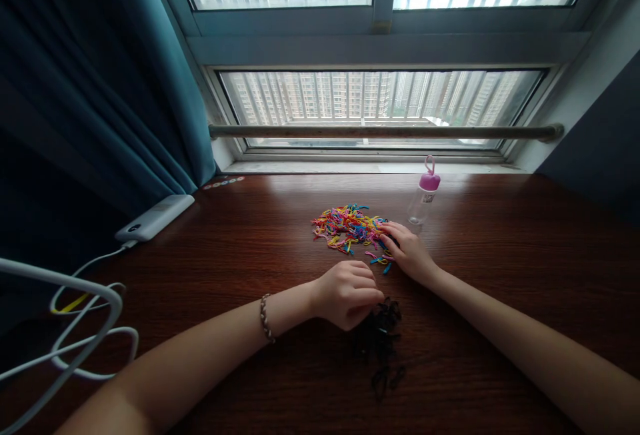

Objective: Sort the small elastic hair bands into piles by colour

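A heap of small colourful rubber bands lies on the dark brown table. My right hand reaches to the heap's right edge, its fingers stretched out and apart, the tips among the bands. A few loose bands lie just below those fingertips. Nearer to me, my left hand is closed, knuckles up, over the upper left edge of a pile of black bands. What its curled fingers hold, if anything, is hidden. A braided bracelet circles the left wrist.
A clear bottle with a purple cap stands behind my right hand. On the left lie a white power bank and its cable, beside a thicker white tube. Blue curtain and a window rail border the table.
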Available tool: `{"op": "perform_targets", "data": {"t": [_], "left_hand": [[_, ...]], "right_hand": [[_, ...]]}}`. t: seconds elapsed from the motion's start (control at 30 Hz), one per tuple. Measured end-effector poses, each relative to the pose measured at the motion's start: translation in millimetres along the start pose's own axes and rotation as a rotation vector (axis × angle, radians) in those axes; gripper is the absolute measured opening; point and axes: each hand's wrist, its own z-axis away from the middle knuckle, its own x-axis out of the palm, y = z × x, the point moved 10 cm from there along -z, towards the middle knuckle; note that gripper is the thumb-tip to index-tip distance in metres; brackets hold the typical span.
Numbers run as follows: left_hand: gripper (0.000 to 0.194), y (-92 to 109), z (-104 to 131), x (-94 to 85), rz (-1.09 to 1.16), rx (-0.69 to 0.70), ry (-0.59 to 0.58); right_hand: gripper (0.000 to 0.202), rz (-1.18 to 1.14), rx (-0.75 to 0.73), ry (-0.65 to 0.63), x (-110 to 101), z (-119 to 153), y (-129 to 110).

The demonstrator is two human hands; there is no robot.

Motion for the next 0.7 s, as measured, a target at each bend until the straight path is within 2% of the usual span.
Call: {"op": "perform_targets", "data": {"t": [0.13, 0.23, 0.3, 0.4, 0.47, 0.6, 0.7], "left_hand": [[0.022, -23.8, 1.1, -15.9, -0.08, -0.121, 0.081], [0.03, -44.0, 1.0, -27.3, -0.155, -0.284, 0.144], [0.039, -57.9, 2.8, -26.5, -0.198, -0.406, 0.13], [0.046, -75.6, 9.0, -19.8, -0.238, -0.545, 0.078], [0.044, -84.1, 13.4, -17.6, -0.265, -0.591, 0.058], [0.036, -97.8, 20.1, -22.8, -0.333, -0.625, 0.06], [0.034, -109.6, 26.9, -32.2, -0.38, -0.68, 0.101]], "right_hand": [[0.035, 0.125, -0.206, -0.202, 20.0, 9.0, -33.1], [0.036, 0.168, -0.313, -0.3, 25.3, 17.1, -52.5], [0.032, 0.148, -0.352, -0.322, 24.6, 19.6, -60.2], [0.024, 0.051, -0.379, -0.282, 18.3, 18.4, -64.2], [0.02, -0.033, -0.327, -0.179, 8.0, 12.6, -55.4], [0.021, -0.075, -0.106, 0.09, -16.0, 1.6, -13.8], [0.025, 0.003, -0.044, 0.073, -11.3, -1.5, 6.9]]}}
